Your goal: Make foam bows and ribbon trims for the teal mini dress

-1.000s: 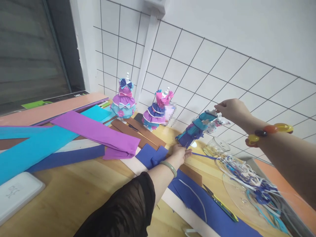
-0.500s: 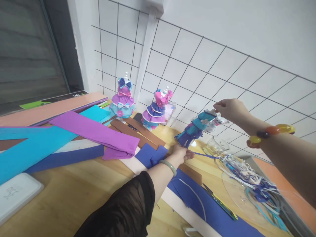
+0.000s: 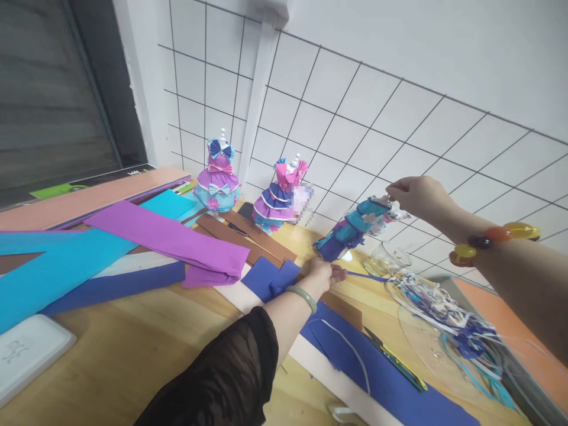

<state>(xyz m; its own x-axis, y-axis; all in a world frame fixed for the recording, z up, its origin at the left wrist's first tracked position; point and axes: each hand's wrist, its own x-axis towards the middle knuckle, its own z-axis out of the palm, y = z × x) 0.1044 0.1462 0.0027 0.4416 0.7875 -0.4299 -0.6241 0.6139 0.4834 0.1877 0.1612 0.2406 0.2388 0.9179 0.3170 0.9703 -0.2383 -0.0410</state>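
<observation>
A small dress form [image 3: 346,228] in a tiered teal, purple and dark blue paper dress leans to the right between my hands. My right hand [image 3: 415,195], above a wrist with a chunky bead bracelet, pinches its upper end. My left hand [image 3: 320,275], with a pale green bangle, is closed around its lower end, though the palm and the exact grip are hidden. A thin blue strip [image 3: 367,276] runs right from beside my left fingers. Two more dressed forms, one in lilac and light blue [image 3: 217,177] and one in pink and navy [image 3: 277,195], stand behind.
Purple [image 3: 177,239], turquoise [image 3: 66,269] and blue [image 3: 381,367] sheets cover much of the wooden table. A yellow-black cutter [image 3: 397,361] lies on the blue one. At right are a glass bowl [image 3: 388,258] and tangled strips [image 3: 448,313]. A white box [image 3: 33,355] sits front left.
The view has shifted slightly. Both hands keep nearly the same place on the leaning dress form, and nothing has been let go.
</observation>
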